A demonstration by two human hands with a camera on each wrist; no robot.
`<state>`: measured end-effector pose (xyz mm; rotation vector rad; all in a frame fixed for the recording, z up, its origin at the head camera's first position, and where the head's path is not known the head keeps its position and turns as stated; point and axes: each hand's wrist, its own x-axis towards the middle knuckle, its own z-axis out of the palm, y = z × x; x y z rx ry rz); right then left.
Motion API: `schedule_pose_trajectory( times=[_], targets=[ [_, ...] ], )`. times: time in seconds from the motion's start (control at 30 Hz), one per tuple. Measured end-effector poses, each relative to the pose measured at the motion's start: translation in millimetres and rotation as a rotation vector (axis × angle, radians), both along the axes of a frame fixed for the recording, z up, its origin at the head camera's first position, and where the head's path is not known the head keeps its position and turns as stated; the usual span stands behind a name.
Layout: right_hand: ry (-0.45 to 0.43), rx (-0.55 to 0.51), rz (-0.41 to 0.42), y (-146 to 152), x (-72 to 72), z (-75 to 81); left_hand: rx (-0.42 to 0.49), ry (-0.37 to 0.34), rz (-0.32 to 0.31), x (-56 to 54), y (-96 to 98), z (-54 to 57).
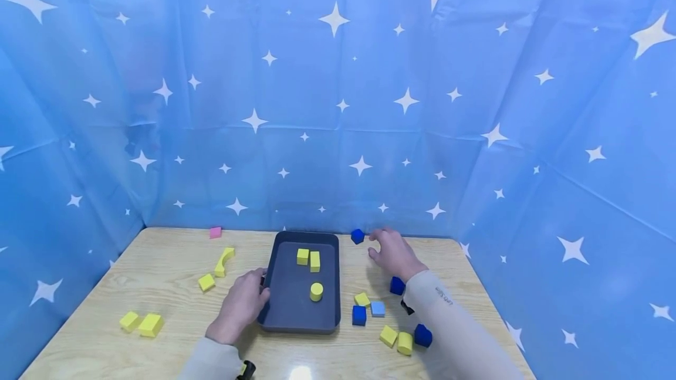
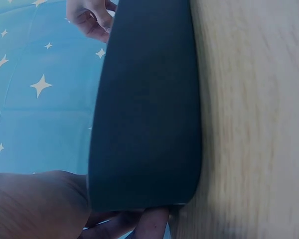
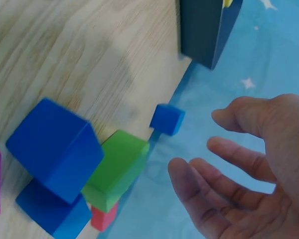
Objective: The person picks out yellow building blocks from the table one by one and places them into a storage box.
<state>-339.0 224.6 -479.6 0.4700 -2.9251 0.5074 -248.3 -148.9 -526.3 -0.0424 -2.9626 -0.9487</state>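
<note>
A dark grey tray (image 1: pixel 285 309) lies on the table with a yellow cube (image 1: pixel 303 257), a yellow rectangular block (image 1: pixel 315 261) and a yellow cylinder (image 1: pixel 316 292) inside. My left hand (image 1: pixel 240 304) grips its left side, thumb near the rim; in the left wrist view the tray's outer wall (image 2: pixel 144 109) hides part of that hand. At the table's far edge sits a dark blue block (image 1: pixel 357 236). Just right of it hovers my right hand (image 1: pixel 395 254), fingers loosely bent and spread, apart from the block. Nothing is between thumb and fingers in the right wrist view.
Several blue and yellow blocks, including a blue cube (image 1: pixel 359 315), lie right of the tray. More yellow blocks, such as an arch (image 1: pixel 224 261), and a pink block (image 1: pixel 215 232) lie left. My right sleeve covers a green block (image 3: pixel 117 169). A starry curtain (image 1: pixel 338 104) hangs behind.
</note>
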Motion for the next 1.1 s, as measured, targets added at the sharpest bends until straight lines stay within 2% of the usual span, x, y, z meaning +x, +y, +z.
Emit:
schedule_pose_trajectory(
  times=[0.13,0.5,0.77,1.1],
  targets=[
    [-0.033,-0.017,-0.023,8.3,-9.2,-4.4,-0.029,0.000,-0.002,-0.1,0.0,-1.2],
    [-0.143,-0.034,-0.096,29.2,-32.3,-17.3,-0.021,-0.001,0.001,0.3,-0.5,-3.8],
    [-0.132,-0.037,-0.119,32.7,-47.3,-30.2,-0.016,-0.007,0.011,-1.1,1.3,-1.4],
    [-0.151,-0.064,-0.130,32.5,-49.8,-35.3,-0.026,-0.001,0.012,-0.8,1.4,-0.8]
  ],
)
